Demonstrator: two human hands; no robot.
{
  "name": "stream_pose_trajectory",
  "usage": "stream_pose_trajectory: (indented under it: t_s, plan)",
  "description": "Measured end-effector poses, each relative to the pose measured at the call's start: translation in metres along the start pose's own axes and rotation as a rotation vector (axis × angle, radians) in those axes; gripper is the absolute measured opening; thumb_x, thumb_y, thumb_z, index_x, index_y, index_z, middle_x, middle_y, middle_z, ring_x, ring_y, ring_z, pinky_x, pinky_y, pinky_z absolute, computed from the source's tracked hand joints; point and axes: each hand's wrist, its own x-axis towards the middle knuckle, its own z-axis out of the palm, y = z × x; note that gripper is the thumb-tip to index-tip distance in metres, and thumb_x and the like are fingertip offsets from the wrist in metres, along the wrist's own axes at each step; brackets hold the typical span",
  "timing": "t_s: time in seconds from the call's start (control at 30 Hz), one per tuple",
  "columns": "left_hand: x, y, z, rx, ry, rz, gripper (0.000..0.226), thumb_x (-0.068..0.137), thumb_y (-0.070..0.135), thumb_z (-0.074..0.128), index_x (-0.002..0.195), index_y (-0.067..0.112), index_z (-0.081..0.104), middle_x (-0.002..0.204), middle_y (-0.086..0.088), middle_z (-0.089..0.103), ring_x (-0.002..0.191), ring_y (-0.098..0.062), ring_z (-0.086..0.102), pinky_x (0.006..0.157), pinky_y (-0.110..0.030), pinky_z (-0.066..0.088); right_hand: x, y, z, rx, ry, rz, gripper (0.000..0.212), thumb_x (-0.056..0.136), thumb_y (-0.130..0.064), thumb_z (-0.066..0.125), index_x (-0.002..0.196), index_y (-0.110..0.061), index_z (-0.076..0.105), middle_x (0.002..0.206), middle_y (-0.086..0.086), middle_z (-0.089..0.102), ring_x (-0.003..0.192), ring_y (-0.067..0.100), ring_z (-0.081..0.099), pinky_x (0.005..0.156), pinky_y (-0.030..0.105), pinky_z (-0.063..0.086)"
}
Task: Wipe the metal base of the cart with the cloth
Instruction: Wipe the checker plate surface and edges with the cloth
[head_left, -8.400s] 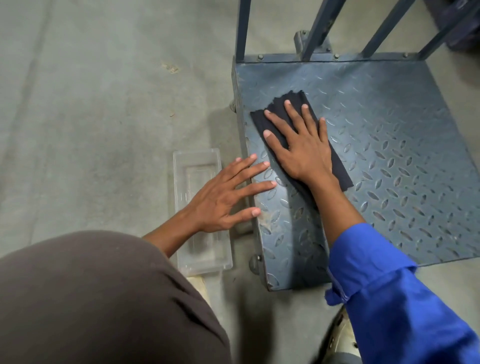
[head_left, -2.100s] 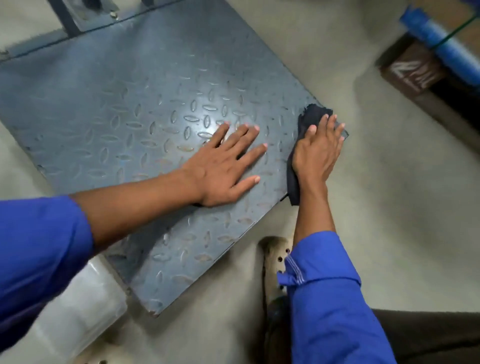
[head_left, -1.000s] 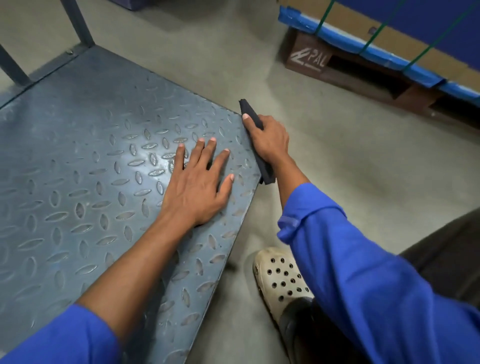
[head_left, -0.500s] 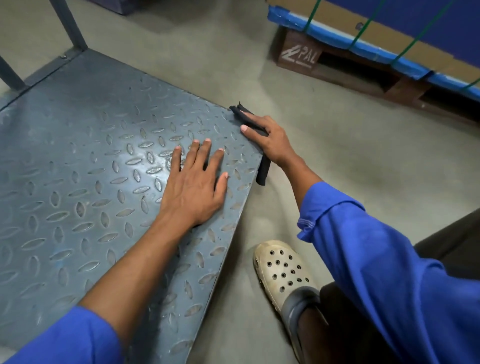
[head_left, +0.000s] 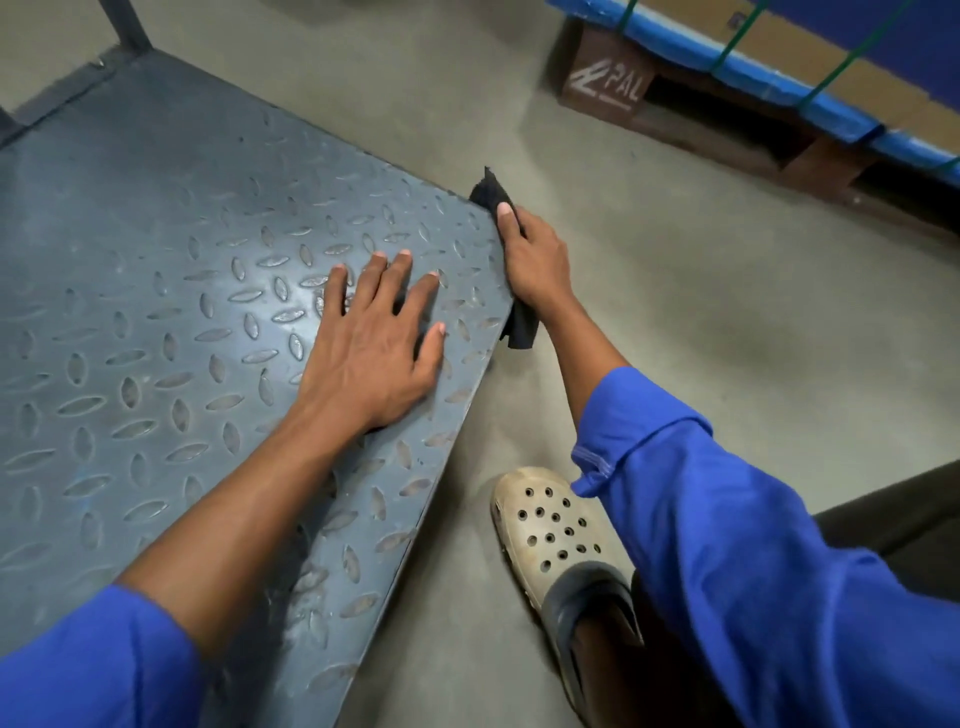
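Shifted to the base (head_left: 156, 234) edge, right hand (head_left: 535, 265) grips cloth (head_left: 491, 192) lengthwise along it; left hand (head_left: 374, 343) flat.

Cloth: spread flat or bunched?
Bunched: the right hand grips the cloth against the side edge of the metal base, ends sticking out beyond the hand.

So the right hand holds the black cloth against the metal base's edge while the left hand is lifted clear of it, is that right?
Not quite: in the head view the left hand rests flat on the metal base. The right hand does hold the black cloth against its edge.
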Motion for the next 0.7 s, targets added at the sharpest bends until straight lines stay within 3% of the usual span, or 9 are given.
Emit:
stream_pose_trajectory:
  t_s: [0.07,0.17,0.23,0.33,0.43,0.53,0.6,0.7]
  plan:
    - [-0.001,0.001,-0.002,-0.010,0.001,-0.010,0.063,0.105,0.052,0.029,0.158,0.021,0.041,0.171,-0.014,0.033,0.160,-0.034,0.026,0.129,-0.061,0.012,-0.023,0.004,0.011,0.106,0.125,-0.023,0.035,0.111,-0.040,0.049,0.120,-0.019,0.075,0.133,0.001,0.066,0.129,0.022,0.060,0.099,0.023,0.041]
    - [0.000,-0.001,-0.003,-0.159,0.034,-0.029,0.058,0.102,0.052,0.038,0.149,0.024,0.055,0.165,-0.009,0.044,0.157,-0.031,0.033,0.129,-0.058,0.014,-0.060,0.010,0.024,0.206,0.200,-0.078,0.028,0.109,-0.033,0.058,0.122,-0.015,0.077,0.154,-0.005,0.057,0.160,0.023,0.025,0.120,0.016,0.026]
    - [0.003,-0.007,-0.003,-0.379,0.072,-0.087,0.051,0.099,0.049,0.048,0.140,0.023,0.065,0.155,-0.003,0.057,0.149,-0.026,0.045,0.128,-0.053,0.022,-0.074,0.005,0.027,0.155,0.171,-0.146,0.030,0.109,-0.034,0.057,0.122,-0.016,0.076,0.158,-0.005,0.054,0.164,0.028,0.012,0.129,0.028,0.019]
    - [0.011,-0.016,-0.017,-0.977,0.178,-0.336,0.030,0.099,0.027,0.068,0.128,0.024,0.074,0.128,0.004,0.074,0.122,-0.016,0.068,0.106,-0.036,0.053,-0.085,-0.018,0.027,0.005,0.090,-0.340,0.037,0.109,-0.040,0.050,0.128,-0.020,0.075,0.162,-0.004,0.049,0.163,0.030,0.016,0.133,0.046,0.006]
    - [0.023,-0.026,-0.035,-1.418,0.316,-0.618,0.019,0.102,0.003,0.062,0.115,0.013,0.072,0.104,-0.002,0.076,0.089,-0.017,0.072,0.078,-0.024,0.058,-0.095,-0.049,0.036,-0.022,0.016,-0.385,0.038,0.110,-0.042,0.048,0.136,-0.025,0.070,0.162,-0.005,0.049,0.162,0.025,0.022,0.133,0.048,0.002]
    - [0.024,-0.044,-0.054,-1.621,0.257,-0.755,0.013,0.109,0.017,0.052,0.111,0.010,0.062,0.096,-0.012,0.070,0.071,-0.020,0.073,0.068,-0.030,0.062,-0.106,-0.071,0.049,0.061,-0.011,-0.342,0.037,0.110,-0.040,0.050,0.138,-0.024,0.069,0.160,-0.004,0.052,0.160,0.024,0.027,0.132,0.048,0.006]
    - [0.018,-0.064,-0.067,-1.680,0.107,-0.808,0.029,0.111,0.034,0.047,0.119,0.009,0.059,0.097,-0.014,0.071,0.077,-0.028,0.076,0.072,-0.039,0.065,-0.115,-0.082,0.062,0.046,-0.011,-0.362,0.037,0.110,-0.039,0.051,0.138,-0.025,0.070,0.158,-0.002,0.054,0.158,0.026,0.032,0.132,0.048,0.009]
    - [0.009,-0.101,-0.090,-1.624,-0.089,-0.786,0.038,0.103,0.046,0.057,0.121,0.013,0.061,0.098,-0.013,0.074,0.086,-0.032,0.075,0.078,-0.046,0.065,-0.137,-0.102,0.086,-0.009,0.008,-0.404,0.039,0.109,-0.042,0.049,0.142,-0.029,0.067,0.157,0.000,0.056,0.156,0.030,0.037,0.131,0.050,0.015]
